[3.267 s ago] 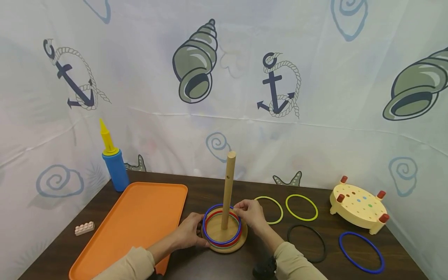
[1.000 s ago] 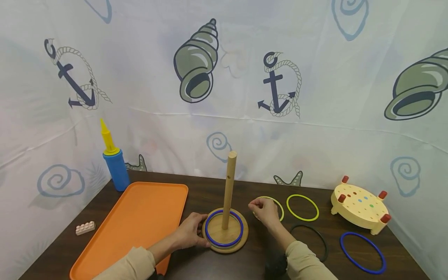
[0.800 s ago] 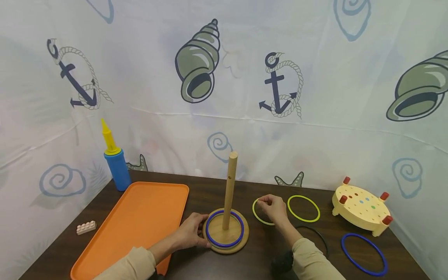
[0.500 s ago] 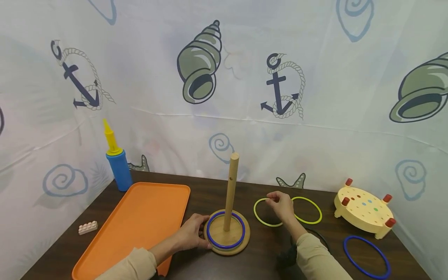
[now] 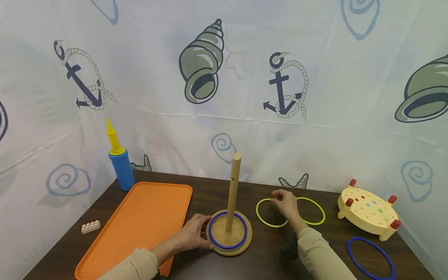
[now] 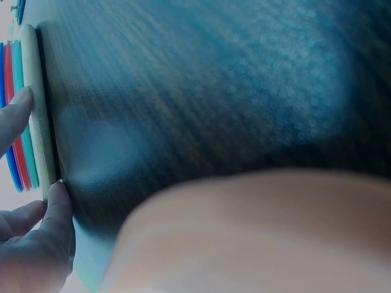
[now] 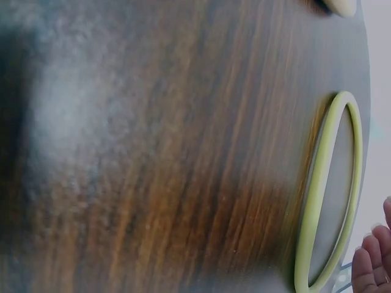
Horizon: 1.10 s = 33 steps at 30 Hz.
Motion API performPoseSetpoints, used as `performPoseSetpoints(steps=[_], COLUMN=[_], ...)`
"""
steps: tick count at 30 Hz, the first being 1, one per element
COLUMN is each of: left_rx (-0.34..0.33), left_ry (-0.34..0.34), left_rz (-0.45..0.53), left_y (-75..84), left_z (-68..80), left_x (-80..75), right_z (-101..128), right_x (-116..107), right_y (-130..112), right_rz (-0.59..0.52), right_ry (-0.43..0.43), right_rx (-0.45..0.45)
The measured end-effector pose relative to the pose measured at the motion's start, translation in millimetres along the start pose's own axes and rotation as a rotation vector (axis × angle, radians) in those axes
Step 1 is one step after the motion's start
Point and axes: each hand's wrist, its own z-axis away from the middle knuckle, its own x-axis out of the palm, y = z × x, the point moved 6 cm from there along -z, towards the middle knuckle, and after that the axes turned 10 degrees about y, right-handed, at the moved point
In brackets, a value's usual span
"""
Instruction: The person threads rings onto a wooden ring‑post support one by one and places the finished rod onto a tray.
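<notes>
A wooden peg (image 5: 233,190) stands on a round wooden base (image 5: 245,245), with a blue ring (image 5: 213,241) lying around it. My left hand (image 5: 196,235) grips the base's left rim. In the left wrist view my thumb (image 6: 58,201) and a fingertip (image 6: 21,107) clasp the base edge (image 6: 36,122), beside blue, red and teal ring edges. My right hand (image 5: 285,202) pinches the far edge of a yellow-green ring (image 5: 260,217) that lies on the table right of the base. The right wrist view shows the ring (image 7: 330,189) with my fingertips (image 7: 369,262) at its end.
A second yellow-green ring (image 5: 320,216) lies just to the right, a blue ring (image 5: 350,249) at the front right and a cream pegboard stool (image 5: 369,212) behind it. An orange tray (image 5: 140,225), a white brick (image 5: 90,226) and a blue-yellow pump (image 5: 120,167) are on the left.
My right hand has left the rings on the peg base and moved right to the yellow-green ring, then to its far edge. The left hand has stayed on the base.
</notes>
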Motion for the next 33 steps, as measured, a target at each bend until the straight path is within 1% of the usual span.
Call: performPoseSetpoints(steps=[6, 12, 17, 25, 33], left_rx=[-0.007, -0.022, -0.018, -0.019, -0.026], left_ry=[-0.012, -0.014, -0.012, -0.011, -0.014], left_rz=[-0.001, 0.026, 0.045, 0.038, 0.049], left_y=[-0.5, -1.0, -0.8, -2.4, -4.0], left_z=[-0.8, -0.4, 0.3, 0.2, -1.5], left_x=[0.3, 0.7, 1.2, 1.1, 1.4], right_z=[-2, -4, -6, -7, -6], right_x=[2, 6, 8, 12, 14], right_y=[3, 6, 8, 14, 13], right_rz=[0.028, 0.051, 0.073, 0.111, 0.122], right_ry=[-0.031, -0.053, -0.063, -0.09, -0.087], right_rx=[-0.006, -0.019, -0.036, -0.008, -0.009])
